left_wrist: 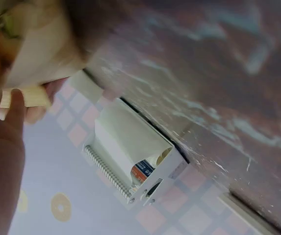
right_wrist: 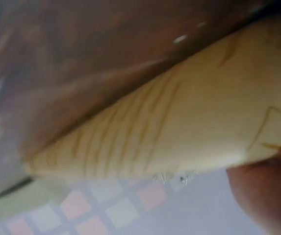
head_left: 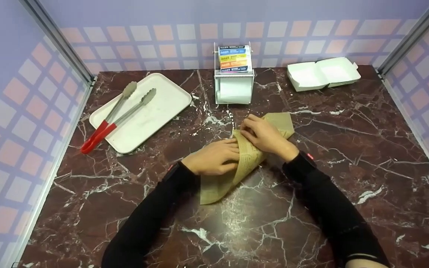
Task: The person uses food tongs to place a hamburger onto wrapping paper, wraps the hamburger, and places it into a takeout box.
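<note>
A sheet of brown printed wrapping paper (head_left: 246, 156) lies folded over on the table, one end flaring toward the front and the other to the back right. My left hand (head_left: 214, 158) holds the folded bundle from the left, its fingertips tucked at the flap's edge. With curled fingers my right hand (head_left: 264, 136) pinches the top of the flap. In the left wrist view, blurred brown and green food (left_wrist: 8, 39) shows inside the paper; its kind cannot be told. The printed paper (right_wrist: 130, 122) fills much of the right wrist view.
Red-handled tongs (head_left: 101, 136) rest across a white tray (head_left: 162, 108) at the back left. A dispenser rack (head_left: 234, 76) with a white roll and colored boxes stands at the back middle. An opened white takeout box (head_left: 326, 76) sits at the back right. Patterned walls enclose the table.
</note>
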The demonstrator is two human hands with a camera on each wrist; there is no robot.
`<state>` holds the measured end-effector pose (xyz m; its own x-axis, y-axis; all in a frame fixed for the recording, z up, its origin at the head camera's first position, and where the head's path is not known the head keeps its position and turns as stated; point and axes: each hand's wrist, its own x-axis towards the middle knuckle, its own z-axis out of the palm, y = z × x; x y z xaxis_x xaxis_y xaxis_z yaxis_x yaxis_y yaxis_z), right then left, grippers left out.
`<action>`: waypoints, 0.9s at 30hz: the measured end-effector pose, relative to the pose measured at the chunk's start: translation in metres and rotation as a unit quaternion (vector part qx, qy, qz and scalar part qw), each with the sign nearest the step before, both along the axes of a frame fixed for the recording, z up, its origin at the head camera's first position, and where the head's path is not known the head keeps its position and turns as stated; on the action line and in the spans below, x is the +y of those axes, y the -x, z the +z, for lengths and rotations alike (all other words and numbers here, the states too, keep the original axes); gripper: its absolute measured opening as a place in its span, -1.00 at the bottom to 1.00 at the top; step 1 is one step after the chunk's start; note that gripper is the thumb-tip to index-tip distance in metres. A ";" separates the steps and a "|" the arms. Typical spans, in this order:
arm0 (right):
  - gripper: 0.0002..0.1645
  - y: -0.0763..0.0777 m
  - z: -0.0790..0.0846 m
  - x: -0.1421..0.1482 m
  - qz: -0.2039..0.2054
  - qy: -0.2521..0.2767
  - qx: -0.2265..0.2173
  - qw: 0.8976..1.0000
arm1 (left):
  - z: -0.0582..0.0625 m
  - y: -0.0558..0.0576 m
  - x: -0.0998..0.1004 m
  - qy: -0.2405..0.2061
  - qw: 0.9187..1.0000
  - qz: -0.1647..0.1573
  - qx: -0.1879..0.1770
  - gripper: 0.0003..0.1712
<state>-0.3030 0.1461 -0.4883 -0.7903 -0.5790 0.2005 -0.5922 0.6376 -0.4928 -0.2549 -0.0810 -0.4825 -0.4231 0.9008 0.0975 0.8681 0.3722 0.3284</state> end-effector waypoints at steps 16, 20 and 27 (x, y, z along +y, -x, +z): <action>-0.76 -0.001 -0.005 -0.005 -0.021 0.029 0.020 0.999 | 0.001 -0.001 0.005 -0.076 0.990 0.105 0.055 -0.59; -0.72 -0.001 -0.007 -0.006 -0.026 0.033 0.034 0.999 | -0.002 -0.004 0.007 -0.047 0.990 0.124 0.046 -0.51; -0.65 0.000 -0.009 -0.007 -0.035 0.035 0.046 0.998 | -0.002 -0.007 0.011 -0.021 0.990 0.130 0.043 -0.45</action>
<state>-0.3026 0.1389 -0.4975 -0.8052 -0.5044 0.3118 -0.5915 0.6454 -0.4834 -0.2475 -0.0705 -0.4847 -0.6286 0.7569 0.1785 0.7703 0.5745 0.2765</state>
